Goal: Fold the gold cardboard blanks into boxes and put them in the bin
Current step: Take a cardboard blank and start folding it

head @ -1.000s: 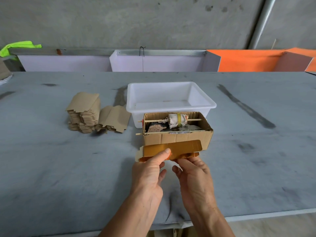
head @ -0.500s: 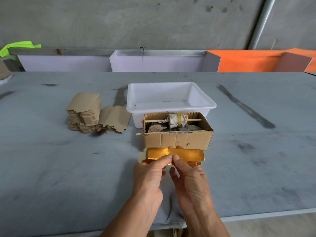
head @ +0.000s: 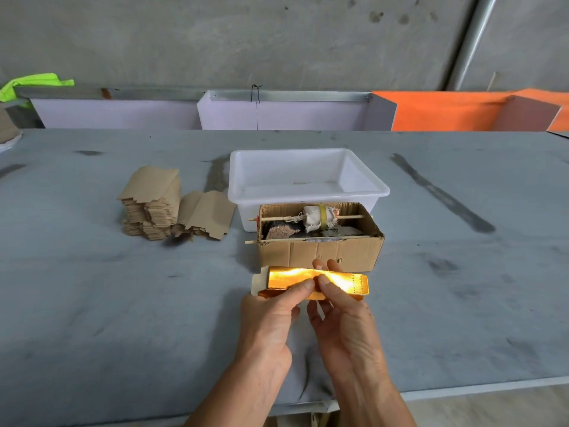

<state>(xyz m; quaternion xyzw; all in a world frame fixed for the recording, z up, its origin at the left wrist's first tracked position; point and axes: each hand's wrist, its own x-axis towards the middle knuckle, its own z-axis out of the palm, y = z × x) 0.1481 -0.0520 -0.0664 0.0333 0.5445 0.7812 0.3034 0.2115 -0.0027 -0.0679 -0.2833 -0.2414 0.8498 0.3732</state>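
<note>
Both hands are on the gold blank (head: 286,280), held just above the counter (head: 123,303) close in front of the person. The left hand (head: 271,322) pinches it with thumb on top near the middle; the right hand (head: 341,325) pinches right beside it, its fingers curled over the far edge. The blank looks like thin foil-faced card — light, springy, already bowed under the thumbs. I'd judge it slick on the shiny side and quick to crease in the wrong place, so better to hold it along the scored fold lines and the pale end tab than on the open panels. Just beyond the hands sits a brown carton (head: 320,251) of odds and ends, and touching its far side the white bin (head: 308,192), with no boxes showing inside. Further off, to the left, lies a stack of blanks (head: 154,204), brown side up.
</note>
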